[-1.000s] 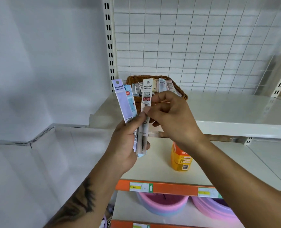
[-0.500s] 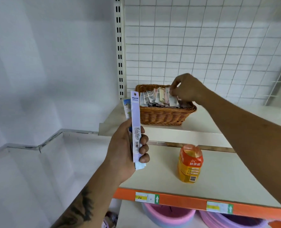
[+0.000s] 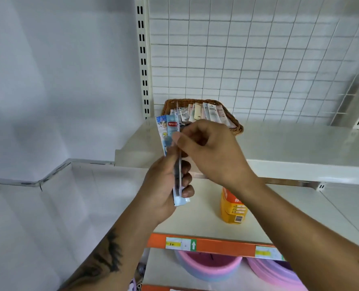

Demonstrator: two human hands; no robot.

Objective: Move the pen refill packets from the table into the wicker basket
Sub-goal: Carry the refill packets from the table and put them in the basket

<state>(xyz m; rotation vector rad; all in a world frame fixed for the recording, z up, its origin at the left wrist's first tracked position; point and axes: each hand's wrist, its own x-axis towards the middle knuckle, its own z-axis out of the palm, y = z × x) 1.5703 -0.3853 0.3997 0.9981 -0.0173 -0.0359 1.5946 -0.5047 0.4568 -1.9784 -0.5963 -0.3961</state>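
Mid-transfer, judging by the hands. Left hand (image 3: 163,185) curled round a small fan of pen refill packets (image 3: 171,139), upright, at least three but edge-on and overlapping, so no firm count. Right hand (image 3: 208,150) curled, thumb and forefinger pinching the nearest packet just above the left thumb, apparently peeling one off. Beyond the right knuckles, on the upper shelf (image 3: 290,143), one wicker basket (image 3: 236,128), already stocked with roughly ten packets standing on end. Below the right wrist, one yellow bottle (image 3: 233,208). Next move probably: slide the pinched packet free, carry past the basket rim, drop among the rest. Two pink tubs (image 3: 208,267) below.
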